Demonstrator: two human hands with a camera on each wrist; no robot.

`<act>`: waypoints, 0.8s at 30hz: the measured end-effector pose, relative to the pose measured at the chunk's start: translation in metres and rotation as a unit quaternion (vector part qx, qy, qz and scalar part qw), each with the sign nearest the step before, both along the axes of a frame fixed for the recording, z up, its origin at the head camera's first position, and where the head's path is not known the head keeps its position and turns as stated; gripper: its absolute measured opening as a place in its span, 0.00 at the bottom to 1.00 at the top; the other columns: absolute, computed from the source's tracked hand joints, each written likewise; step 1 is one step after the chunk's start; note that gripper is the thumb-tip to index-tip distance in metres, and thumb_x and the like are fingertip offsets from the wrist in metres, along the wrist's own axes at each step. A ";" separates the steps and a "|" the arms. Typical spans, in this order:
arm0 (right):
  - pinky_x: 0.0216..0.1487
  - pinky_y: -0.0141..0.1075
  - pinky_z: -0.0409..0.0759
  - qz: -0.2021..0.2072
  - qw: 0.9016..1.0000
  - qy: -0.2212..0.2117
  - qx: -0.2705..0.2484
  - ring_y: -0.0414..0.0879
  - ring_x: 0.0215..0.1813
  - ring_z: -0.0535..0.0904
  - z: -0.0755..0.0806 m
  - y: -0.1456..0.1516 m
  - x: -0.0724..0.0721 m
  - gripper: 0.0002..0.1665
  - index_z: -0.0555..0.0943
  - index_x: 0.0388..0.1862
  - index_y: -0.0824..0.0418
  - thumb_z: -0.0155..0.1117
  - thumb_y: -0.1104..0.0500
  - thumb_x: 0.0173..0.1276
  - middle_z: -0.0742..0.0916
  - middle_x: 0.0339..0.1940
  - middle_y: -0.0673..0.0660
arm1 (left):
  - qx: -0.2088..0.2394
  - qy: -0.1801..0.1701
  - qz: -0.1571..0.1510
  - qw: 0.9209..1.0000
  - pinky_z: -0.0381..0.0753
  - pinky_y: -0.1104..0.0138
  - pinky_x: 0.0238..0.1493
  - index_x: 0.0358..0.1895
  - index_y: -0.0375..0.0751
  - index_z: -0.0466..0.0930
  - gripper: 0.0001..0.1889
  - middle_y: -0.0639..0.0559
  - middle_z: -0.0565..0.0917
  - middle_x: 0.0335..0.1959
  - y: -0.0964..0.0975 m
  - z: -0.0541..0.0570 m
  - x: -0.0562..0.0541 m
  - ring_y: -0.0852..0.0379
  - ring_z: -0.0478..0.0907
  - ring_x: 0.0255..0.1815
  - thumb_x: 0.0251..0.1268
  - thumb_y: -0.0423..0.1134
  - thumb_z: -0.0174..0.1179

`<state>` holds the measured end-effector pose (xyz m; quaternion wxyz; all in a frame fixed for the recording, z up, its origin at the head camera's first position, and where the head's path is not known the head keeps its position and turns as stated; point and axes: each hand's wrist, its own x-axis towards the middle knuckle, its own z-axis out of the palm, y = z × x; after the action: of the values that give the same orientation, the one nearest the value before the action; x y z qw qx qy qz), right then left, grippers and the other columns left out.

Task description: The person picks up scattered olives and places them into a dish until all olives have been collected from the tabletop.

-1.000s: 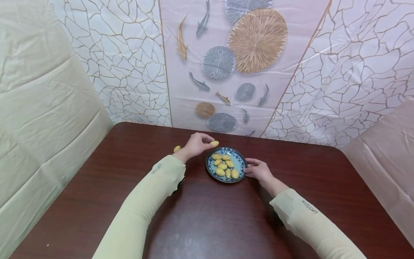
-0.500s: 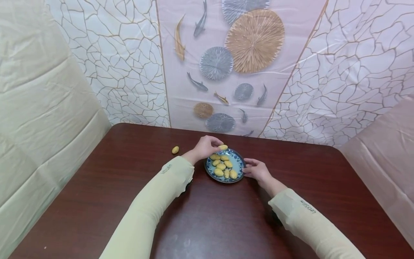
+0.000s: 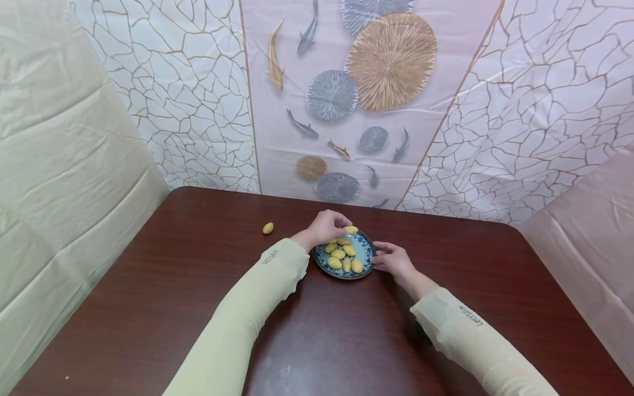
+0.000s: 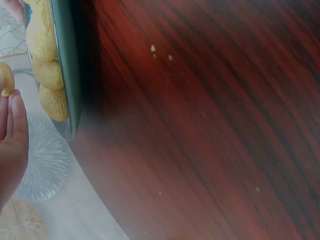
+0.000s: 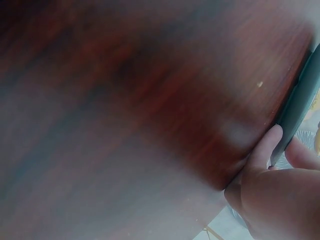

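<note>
A round blue-patterned plate (image 3: 365, 252) with a dark rim stands near the table's back edge. Several wrinkled yellow oval pieces (image 3: 334, 263) lie on it. My left hand (image 3: 327, 226) pinches another yellow oval piece (image 3: 351, 230) over the plate's far side. In the left wrist view this hand (image 4: 12, 145) and the held piece (image 4: 6, 79) show beside the plate's green outer wall (image 4: 71, 75). My right hand (image 3: 398, 263) holds the plate's right rim. In the right wrist view one finger (image 5: 267, 145) lies against the plate's outside (image 5: 300, 102), another reaches over the rim.
One loose yellow oval piece (image 3: 268, 228) lies on the dark wooden table (image 3: 317, 341), left of the plate. Directly behind the table hangs a patterned curtain (image 3: 346, 170). Cream cloth (image 3: 74, 165) closes off the left side, and more cloth stands at the right.
My left hand has moved right with its yellow oval piece, from left of the plate to over its far side. My right hand stays at the rim.
</note>
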<state>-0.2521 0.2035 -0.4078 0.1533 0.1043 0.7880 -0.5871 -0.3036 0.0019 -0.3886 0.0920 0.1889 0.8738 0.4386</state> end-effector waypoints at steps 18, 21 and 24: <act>0.41 0.32 0.82 0.000 1.000 0.000 -0.002 0.37 0.33 0.78 -0.002 0.001 -0.001 0.32 0.65 0.67 0.68 0.57 0.71 0.63 0.77 0.42 0.59 | -0.051 -0.020 -0.018 0.998 0.76 0.65 0.53 0.50 0.40 0.81 0.12 0.47 0.82 0.50 0.021 -0.016 -0.007 0.54 0.78 0.52 0.65 0.36 0.57; 0.41 0.32 0.82 -0.003 1.000 0.004 0.001 0.37 0.33 0.78 -0.003 0.001 -0.002 0.31 0.65 0.66 0.68 0.57 0.71 0.64 0.78 0.43 0.59 | -0.056 -0.022 -0.017 0.998 0.76 0.66 0.53 0.50 0.40 0.81 0.12 0.47 0.82 0.51 0.024 -0.018 -0.007 0.55 0.78 0.52 0.65 0.35 0.57; 0.40 0.31 0.82 -0.002 1.000 0.007 0.000 0.37 0.33 0.78 -0.003 0.002 -0.003 0.31 0.65 0.66 0.69 0.57 0.71 0.64 0.78 0.42 0.58 | -0.067 -0.017 -0.019 0.997 0.77 0.66 0.51 0.50 0.40 0.81 0.12 0.47 0.82 0.50 0.027 -0.017 -0.006 0.55 0.78 0.51 0.66 0.34 0.56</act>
<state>-0.2547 0.2052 -0.4109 0.1469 0.1018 0.7887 -0.5882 -0.3100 0.0290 -0.4057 0.1277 0.1908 0.8960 0.3801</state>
